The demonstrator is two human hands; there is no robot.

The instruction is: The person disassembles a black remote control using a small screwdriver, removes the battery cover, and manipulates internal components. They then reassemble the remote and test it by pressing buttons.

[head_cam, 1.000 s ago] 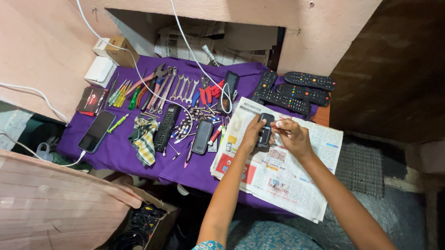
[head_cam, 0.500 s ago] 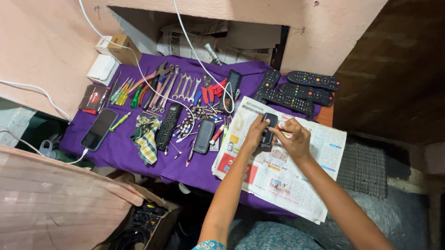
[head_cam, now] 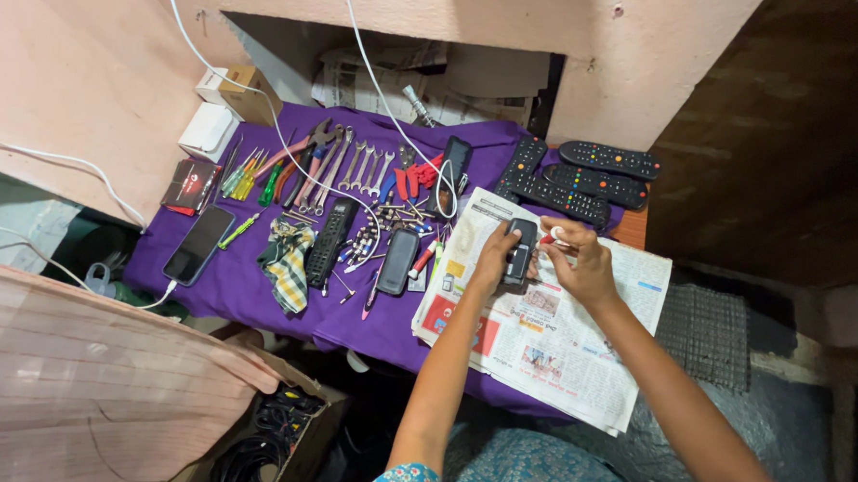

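My left hand (head_cam: 493,259) grips a small black remote control (head_cam: 520,250) held upright over a spread newspaper (head_cam: 539,333). My right hand (head_cam: 576,262) is closed on a thin red-handled tool (head_cam: 550,239) whose tip meets the remote's upper right side. Both hands hover just above the paper, which lies on a purple cloth (head_cam: 248,287) covering the table.
Several black remotes (head_cam: 580,172) lie at the back right. Spanners, pliers and screwdrivers (head_cam: 339,168) lie at the back. A phone on a cable (head_cam: 198,244), a checked rag (head_cam: 288,262), another remote (head_cam: 333,240) and a black case (head_cam: 397,262) sit left of the paper. A box of cables (head_cam: 255,451) stands below.
Both hands stay on the small remote over the newspaper; the right hand has shifted slightly at its top edge. The view has drifted a little.
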